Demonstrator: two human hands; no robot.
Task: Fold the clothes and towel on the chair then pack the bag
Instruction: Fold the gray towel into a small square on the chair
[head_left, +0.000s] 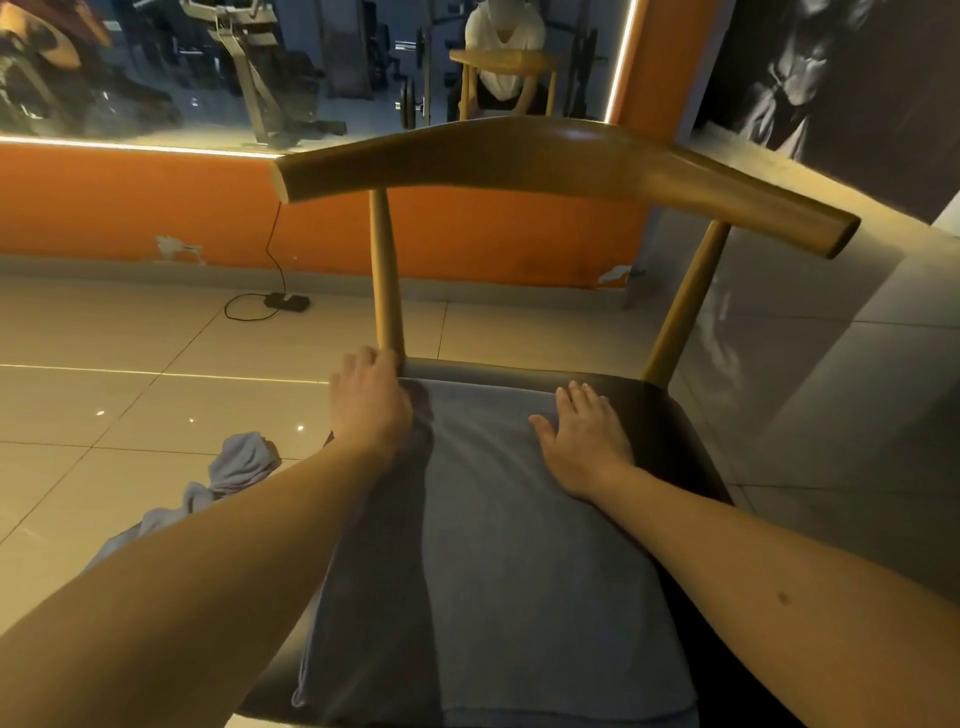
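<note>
A grey towel (498, 545) lies spread along the dark seat of a wooden chair (519, 161), its near end hanging over the front edge. My left hand (369, 400) is at the towel's far left corner by the chair's back post, fingers curled over the edge of the fabric. My right hand (584, 436) lies flat on the towel's far right side, fingers straight and spread. A second piece of light grey cloth (234, 473) lies crumpled on the floor to the left of the chair, partly hidden behind my left forearm. No bag is in view.
The chair stands on a glossy tiled floor (130, 395) close to an orange wall (156, 208) with a mirror above it. A black power adapter (287, 301) with its cable lies on the floor by the wall. A dark poster wall stands at the right.
</note>
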